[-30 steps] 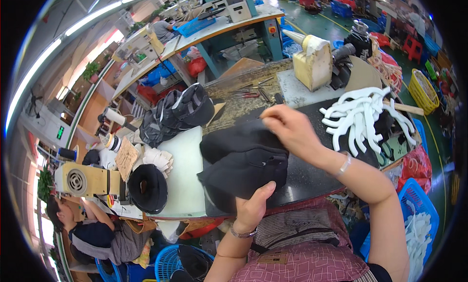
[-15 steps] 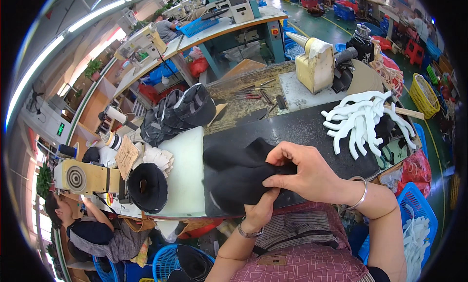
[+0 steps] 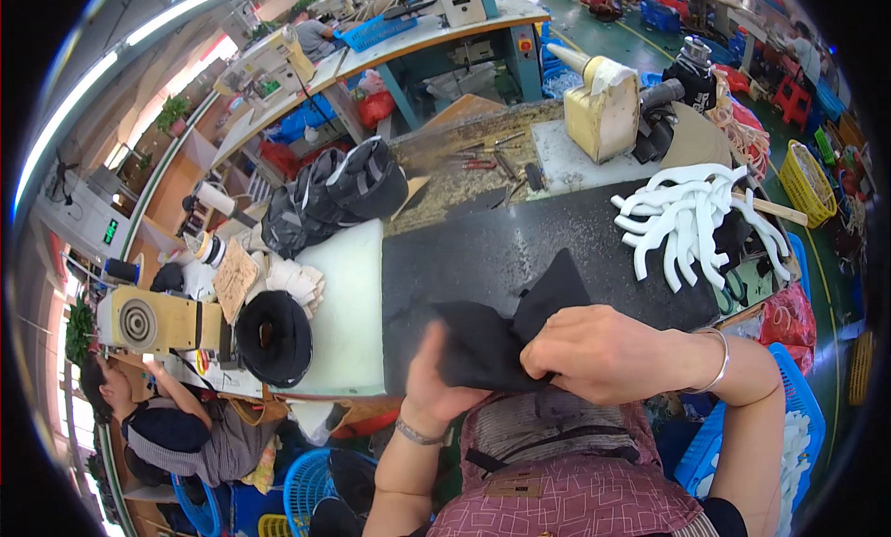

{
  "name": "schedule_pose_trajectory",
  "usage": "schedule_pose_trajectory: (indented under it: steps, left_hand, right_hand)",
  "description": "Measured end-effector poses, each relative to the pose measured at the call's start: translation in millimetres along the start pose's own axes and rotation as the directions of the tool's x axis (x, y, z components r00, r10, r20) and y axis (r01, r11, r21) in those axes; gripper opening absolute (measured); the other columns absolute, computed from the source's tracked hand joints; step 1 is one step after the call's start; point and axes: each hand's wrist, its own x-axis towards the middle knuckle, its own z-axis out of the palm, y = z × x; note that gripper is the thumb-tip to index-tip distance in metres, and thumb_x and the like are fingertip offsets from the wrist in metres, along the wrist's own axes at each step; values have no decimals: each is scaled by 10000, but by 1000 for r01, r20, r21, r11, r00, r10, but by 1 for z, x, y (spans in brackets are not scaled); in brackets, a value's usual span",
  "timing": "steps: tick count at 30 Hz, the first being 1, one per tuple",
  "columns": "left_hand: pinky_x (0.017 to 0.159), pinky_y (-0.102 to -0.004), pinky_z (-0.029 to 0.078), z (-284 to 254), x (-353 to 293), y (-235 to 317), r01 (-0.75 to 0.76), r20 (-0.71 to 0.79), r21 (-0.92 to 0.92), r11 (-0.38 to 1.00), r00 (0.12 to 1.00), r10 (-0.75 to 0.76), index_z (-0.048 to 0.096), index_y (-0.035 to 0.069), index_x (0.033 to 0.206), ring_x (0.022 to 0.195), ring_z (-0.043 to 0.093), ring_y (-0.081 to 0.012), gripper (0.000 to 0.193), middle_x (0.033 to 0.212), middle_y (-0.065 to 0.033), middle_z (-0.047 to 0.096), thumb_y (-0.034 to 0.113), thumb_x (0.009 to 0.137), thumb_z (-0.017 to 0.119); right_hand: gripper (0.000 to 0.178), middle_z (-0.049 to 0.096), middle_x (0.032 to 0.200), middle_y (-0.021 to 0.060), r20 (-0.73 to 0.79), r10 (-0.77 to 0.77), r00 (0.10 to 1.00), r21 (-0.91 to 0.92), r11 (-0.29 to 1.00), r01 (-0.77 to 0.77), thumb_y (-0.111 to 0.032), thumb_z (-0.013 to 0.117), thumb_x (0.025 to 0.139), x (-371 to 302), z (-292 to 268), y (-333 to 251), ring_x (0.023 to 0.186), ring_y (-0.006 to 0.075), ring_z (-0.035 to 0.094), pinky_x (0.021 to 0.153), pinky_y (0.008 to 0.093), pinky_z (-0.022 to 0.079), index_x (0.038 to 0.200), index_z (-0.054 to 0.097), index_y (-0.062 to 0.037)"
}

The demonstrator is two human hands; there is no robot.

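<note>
A floppy piece of black fabric is folded in front of me, over the near part of a dark work board. My right hand pinches its near right side, fingers curled and pressed together. Up from that grip stands a pointed flap of the cloth. At the cloth's left edge is my left hand, its visible fingers stretched out and slightly smeared. Part of that hand is hidden by the fabric.
White curved foam strips are heaped at the right. Black folded pieces lie at the far left, near a black ring-shaped piece. A yellowish block with a cone stands at the back. Another person sits at the left.
My left hand has moved left, from a closed grip beside my right hand to the cloth's left edge, its fingers straightened. The fabric is now folded up with raised points, nearer me.
</note>
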Motion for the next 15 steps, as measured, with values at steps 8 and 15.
schedule_pose_trajectory:
  steps: [8,15]
  left_hand:
    - [1037,-458,303,-16,-33,-23,-258,-28,765,590,902,432,324,-3,1340,1226,393,-345,768,1347,-194,381,417,736,542]
    - [1044,-440,299,-12,-12,-42,58,245,-188,981,969,-10,306,-36,1333,1230,405,-297,557,1345,-180,388,275,888,431]
  right_hand:
    - [182,555,711,144,481,317,817,224,857,-465,-77,595,769,-23,19,22,688,353,579,598,411,440,818,445,14]
    - [324,637,807,171,435,324,840,400,766,-503,-184,686,777,-41,40,37,742,190,621,657,320,487,935,580,80]
